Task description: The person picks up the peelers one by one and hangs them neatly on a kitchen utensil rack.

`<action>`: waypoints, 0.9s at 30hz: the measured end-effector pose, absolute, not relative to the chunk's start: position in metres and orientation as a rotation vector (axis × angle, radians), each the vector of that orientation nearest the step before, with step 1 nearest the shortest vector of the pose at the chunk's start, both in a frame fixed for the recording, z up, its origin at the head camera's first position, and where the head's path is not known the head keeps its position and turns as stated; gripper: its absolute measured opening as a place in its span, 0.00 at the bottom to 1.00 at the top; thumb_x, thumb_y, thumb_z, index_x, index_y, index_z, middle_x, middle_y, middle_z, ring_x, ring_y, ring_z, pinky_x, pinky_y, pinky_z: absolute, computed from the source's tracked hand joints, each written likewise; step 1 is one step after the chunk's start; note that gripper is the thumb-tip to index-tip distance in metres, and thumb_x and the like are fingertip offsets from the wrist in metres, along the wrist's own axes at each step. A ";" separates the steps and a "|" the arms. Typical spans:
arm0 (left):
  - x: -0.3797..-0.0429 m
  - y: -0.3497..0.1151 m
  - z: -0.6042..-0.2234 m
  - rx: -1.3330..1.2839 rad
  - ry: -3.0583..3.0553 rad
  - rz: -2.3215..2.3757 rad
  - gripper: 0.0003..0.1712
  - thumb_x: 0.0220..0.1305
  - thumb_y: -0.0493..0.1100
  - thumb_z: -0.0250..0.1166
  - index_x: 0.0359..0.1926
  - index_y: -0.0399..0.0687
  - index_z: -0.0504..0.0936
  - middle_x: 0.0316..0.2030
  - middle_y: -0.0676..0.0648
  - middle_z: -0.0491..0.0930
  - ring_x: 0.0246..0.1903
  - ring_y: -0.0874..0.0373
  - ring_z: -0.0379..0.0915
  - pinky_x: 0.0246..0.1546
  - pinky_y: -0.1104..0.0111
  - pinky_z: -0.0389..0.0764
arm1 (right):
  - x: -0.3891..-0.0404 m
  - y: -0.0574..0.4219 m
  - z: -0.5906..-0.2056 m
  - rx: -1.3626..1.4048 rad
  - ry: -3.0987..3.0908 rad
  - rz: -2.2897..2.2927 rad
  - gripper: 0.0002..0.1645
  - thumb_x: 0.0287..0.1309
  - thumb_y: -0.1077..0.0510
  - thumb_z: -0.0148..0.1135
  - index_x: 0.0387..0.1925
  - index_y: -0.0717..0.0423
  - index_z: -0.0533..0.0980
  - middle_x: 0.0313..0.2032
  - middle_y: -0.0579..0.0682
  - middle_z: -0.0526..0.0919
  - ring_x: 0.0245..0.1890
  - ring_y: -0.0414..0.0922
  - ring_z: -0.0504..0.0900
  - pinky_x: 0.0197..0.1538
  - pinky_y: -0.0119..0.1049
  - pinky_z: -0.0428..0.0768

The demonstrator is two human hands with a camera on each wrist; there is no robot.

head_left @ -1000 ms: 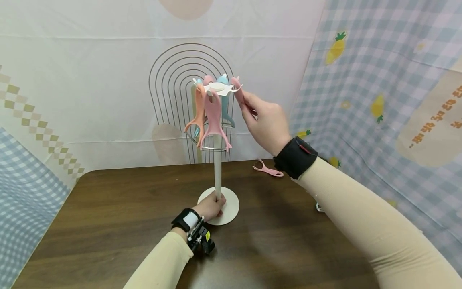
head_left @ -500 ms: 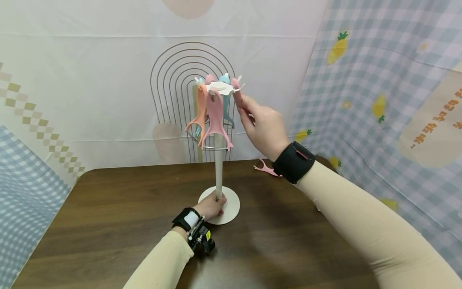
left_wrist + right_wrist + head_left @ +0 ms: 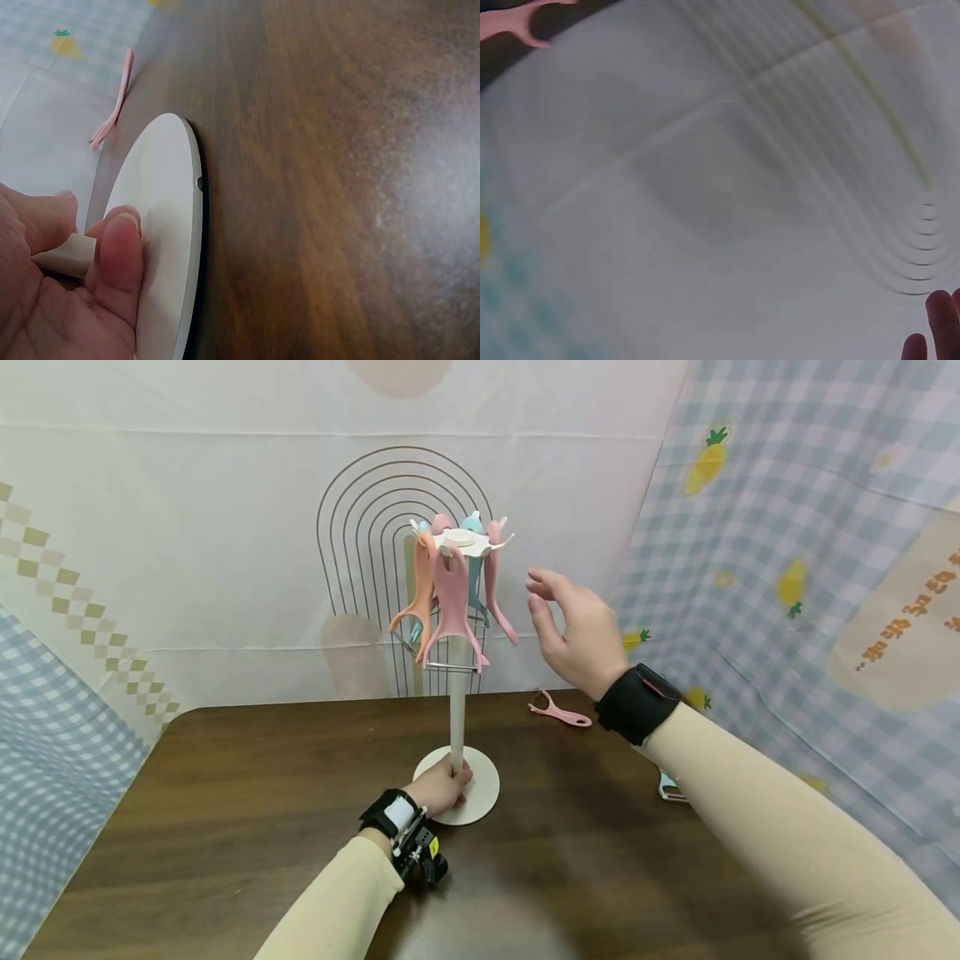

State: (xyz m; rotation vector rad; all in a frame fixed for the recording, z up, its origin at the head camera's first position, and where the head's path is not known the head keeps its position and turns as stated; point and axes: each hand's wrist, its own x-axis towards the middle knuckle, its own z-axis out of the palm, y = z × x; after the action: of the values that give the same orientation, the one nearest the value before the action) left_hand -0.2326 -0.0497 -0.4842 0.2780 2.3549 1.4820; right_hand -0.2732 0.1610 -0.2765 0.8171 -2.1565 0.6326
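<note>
A white stand (image 3: 457,710) with a round base (image 3: 165,180) stands upright on the table, peelers hanging from its hooked top. My left hand (image 3: 438,787) grips the pole just above the base, its fingers and thumb curled round it. On the stand's right side hangs a pink peeler (image 3: 491,578), seen edge-on. Apart from it, a little to its right, my right hand (image 3: 581,631) holds nothing, its fingers loosely bent. At the front hang another pink peeler (image 3: 452,593) and an orange peeler (image 3: 423,578); a blue peeler (image 3: 474,583) is partly hidden behind.
One pink peeler (image 3: 562,714) lies near the back edge of the brown table (image 3: 247,810). A light blue item (image 3: 670,787), mostly hidden by the right forearm, lies at the right. Cloth hangings (image 3: 225,543) rise behind and at both sides.
My right hand has let go of the pink peeler, now hanging on the stand's right side, and moved away to the right. The left hand keeps its grip on the pole.
</note>
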 end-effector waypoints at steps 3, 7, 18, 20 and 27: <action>-0.231 -0.050 -0.484 0.260 2.353 1.489 0.07 0.75 0.37 0.49 0.41 0.36 0.68 0.23 0.43 0.72 0.22 0.56 0.71 0.25 0.68 0.76 | -0.286 0.173 -0.293 0.775 -2.269 0.581 0.24 0.70 0.49 0.52 0.61 0.57 0.70 0.52 0.55 0.81 0.49 0.52 0.80 0.49 0.49 0.76; -0.231 -0.051 -0.484 0.229 2.339 1.491 0.07 0.75 0.37 0.48 0.42 0.36 0.68 0.25 0.43 0.72 0.22 0.56 0.71 0.26 0.67 0.78 | -0.303 0.189 -0.321 0.750 -2.499 0.440 0.28 0.69 0.45 0.53 0.62 0.57 0.70 0.55 0.56 0.79 0.51 0.53 0.79 0.51 0.50 0.76; -0.230 -0.048 -0.479 0.223 2.364 1.462 0.07 0.75 0.38 0.49 0.44 0.36 0.68 0.25 0.43 0.72 0.22 0.56 0.71 0.26 0.67 0.77 | -0.333 0.228 -0.407 0.660 -3.070 0.299 0.29 0.65 0.49 0.59 0.63 0.58 0.69 0.58 0.61 0.75 0.54 0.59 0.75 0.54 0.55 0.73; -0.230 -0.048 -0.480 0.210 2.359 1.461 0.07 0.75 0.38 0.48 0.44 0.36 0.68 0.25 0.43 0.72 0.22 0.56 0.71 0.26 0.67 0.77 | -0.337 0.231 -0.420 0.634 -3.126 0.288 0.29 0.65 0.50 0.60 0.63 0.60 0.69 0.57 0.63 0.75 0.54 0.59 0.75 0.55 0.55 0.73; -0.232 -0.049 -0.482 0.205 2.358 1.457 0.08 0.75 0.39 0.49 0.44 0.37 0.68 0.25 0.43 0.72 0.23 0.56 0.72 0.26 0.67 0.77 | -0.345 0.239 -0.447 0.591 -3.230 0.172 0.31 0.63 0.53 0.61 0.64 0.61 0.68 0.59 0.62 0.74 0.57 0.58 0.73 0.57 0.55 0.71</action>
State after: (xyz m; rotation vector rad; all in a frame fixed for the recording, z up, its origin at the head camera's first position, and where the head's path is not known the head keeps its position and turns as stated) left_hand -0.2322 -0.0489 -0.4818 0.2048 2.3580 1.4566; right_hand -0.3449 0.2388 -0.4474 0.5910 -3.2303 0.1723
